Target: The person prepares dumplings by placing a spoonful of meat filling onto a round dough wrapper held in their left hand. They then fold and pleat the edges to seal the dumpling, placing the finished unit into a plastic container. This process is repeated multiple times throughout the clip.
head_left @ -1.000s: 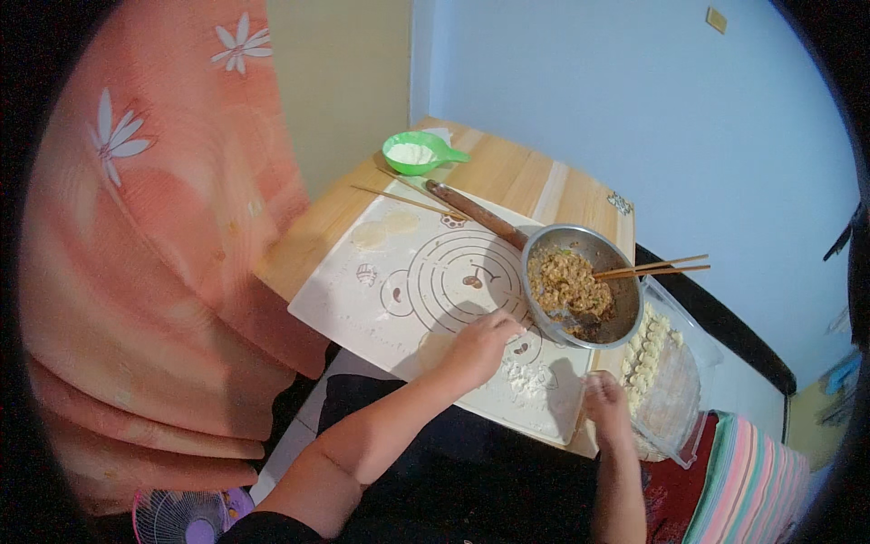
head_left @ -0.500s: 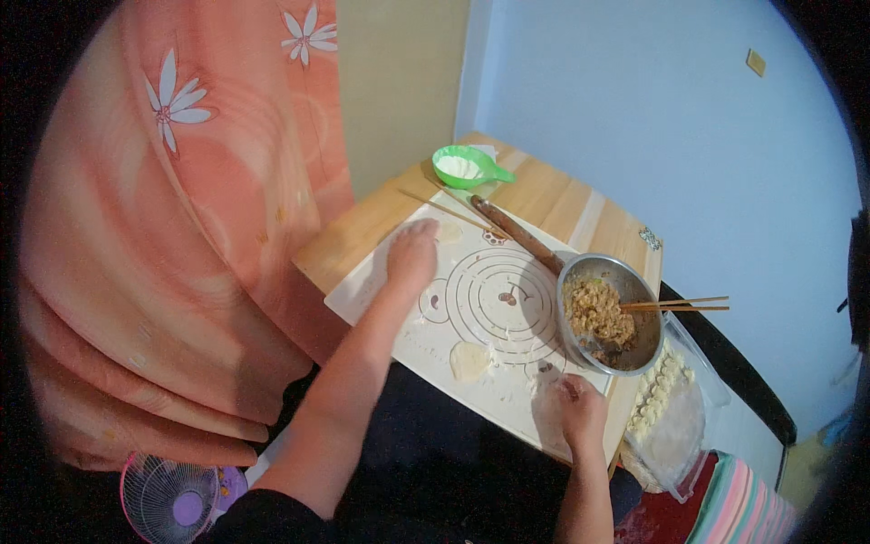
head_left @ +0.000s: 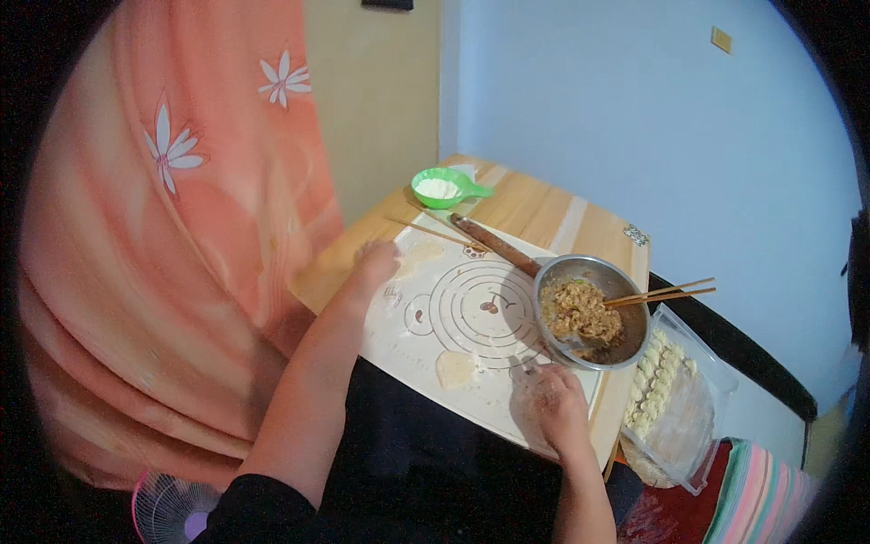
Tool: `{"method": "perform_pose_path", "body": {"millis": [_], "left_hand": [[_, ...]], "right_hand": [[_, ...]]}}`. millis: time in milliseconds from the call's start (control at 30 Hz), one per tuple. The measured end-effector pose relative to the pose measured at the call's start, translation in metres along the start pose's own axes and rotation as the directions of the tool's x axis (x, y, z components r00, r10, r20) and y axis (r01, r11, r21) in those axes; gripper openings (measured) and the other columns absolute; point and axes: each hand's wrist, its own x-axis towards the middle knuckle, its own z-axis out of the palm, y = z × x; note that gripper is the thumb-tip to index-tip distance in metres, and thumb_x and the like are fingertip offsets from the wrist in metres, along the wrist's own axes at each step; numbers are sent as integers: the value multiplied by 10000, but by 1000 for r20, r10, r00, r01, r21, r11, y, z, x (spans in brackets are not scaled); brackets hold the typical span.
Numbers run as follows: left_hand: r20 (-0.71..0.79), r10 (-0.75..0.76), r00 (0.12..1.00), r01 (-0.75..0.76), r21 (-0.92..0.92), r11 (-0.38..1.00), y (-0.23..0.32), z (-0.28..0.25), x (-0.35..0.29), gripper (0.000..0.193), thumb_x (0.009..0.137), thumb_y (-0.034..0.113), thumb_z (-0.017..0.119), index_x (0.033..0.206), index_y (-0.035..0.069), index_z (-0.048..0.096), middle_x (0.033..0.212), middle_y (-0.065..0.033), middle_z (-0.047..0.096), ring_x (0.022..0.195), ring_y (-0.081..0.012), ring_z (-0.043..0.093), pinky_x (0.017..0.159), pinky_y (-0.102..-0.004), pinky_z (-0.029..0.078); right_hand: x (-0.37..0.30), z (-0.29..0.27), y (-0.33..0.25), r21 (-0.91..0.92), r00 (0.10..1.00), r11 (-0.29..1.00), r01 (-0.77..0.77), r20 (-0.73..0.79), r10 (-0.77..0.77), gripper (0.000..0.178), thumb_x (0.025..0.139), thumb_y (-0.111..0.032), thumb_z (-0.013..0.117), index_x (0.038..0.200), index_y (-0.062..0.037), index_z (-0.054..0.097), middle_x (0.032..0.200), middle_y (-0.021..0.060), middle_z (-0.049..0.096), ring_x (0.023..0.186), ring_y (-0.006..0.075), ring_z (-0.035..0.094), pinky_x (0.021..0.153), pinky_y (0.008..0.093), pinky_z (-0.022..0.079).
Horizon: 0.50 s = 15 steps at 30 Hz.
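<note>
At the far left of a pale printed baking mat [head_left: 412, 349], my left hand [head_left: 377, 260] is beside a flat piece of dough [head_left: 422, 253]. Its fingers are smeared, and any hold on the dough is unclear. My right hand [head_left: 560, 399] hovers over the mat's near right part, just below a steel bowl [head_left: 639, 349]; its fingers are loosely curled and apart, with nothing visible in them. Another flat dough round [head_left: 456, 369] lies on the near side of the mat, between my hands. Loose flour dusts the surface around it.
Brown meat-like filling [head_left: 580, 308] and chopsticks [head_left: 666, 295] are in the bowl. A rolling pin [head_left: 494, 243] lies behind the mat's circles. A green scoop of white flour [head_left: 471, 189] stands at the table's far corner. Rows of dumplings [head_left: 659, 385] fill part of a clear tray at right.
The whole view has shifted. My left hand has drawn a little leftward from the far dough piece, leaving more of it visible. My right hand's fingers have loosened slightly.
</note>
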Motion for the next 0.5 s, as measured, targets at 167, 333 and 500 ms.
{"method": "perform_pose_path", "body": {"millis": [167,333,500], "left_hand": [[70,-15,997,23,-124,992,9,-22,-22,266,776,150,646,1039,121,618,1118,-117,575,1046,-318,540,922,-420,391],[16,106,994,-61,-726,685,72,-48,-78,383,841,94,611,1211,73,514,1005,-98,580,951,-210,578,827,-308,458],[156,373,914,84,-975,203,152,-56,-159,443,860,66,592,1279,21,453,1045,-77,578,949,-122,552,806,-251,463]], "right_hand": [[-6,7,-2,53,995,998,-46,88,42,258,749,-80,639,1006,-55,630,1018,148,616,926,356,579,814,408,475],[-12,38,24,510,917,767,-390,295,271,307,839,-169,632,1114,-39,591,1038,122,626,911,256,597,812,327,473],[-5,37,2,822,758,74,-565,482,440,376,921,-224,564,1195,25,502,985,59,612,833,127,570,729,260,487]]}}
